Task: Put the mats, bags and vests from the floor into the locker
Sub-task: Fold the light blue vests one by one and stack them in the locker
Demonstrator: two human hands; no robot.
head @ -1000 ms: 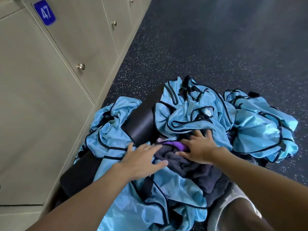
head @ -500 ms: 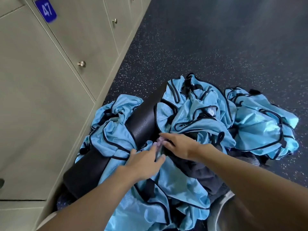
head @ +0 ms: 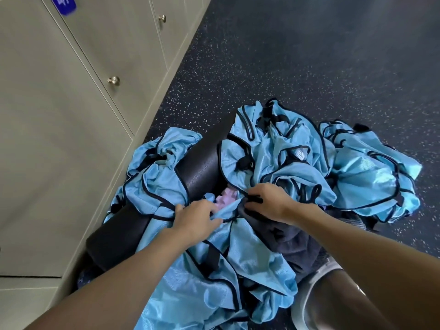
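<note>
Gathering, I judge: blue vests [head: 285, 173] lie heaped on the floor [head: 309, 67] over a rolled black mat [head: 197, 167] beside the closed lockers [head: 71, 139]. My left hand [head: 195, 217] clutches vest fabric, and my right hand [head: 266, 201] pinches the edge of a dark bag [head: 292, 236]. Next, lift one bundle free and open a door.

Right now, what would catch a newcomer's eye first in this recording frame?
A crumpled heap of sky-blue vests with black trim dominates the dark speckled floor. A rolled black mat lies half buried in it beside the beige lockers, and the left hand and right hand grip fabric at its middle, where something pink peeks out.
</note>
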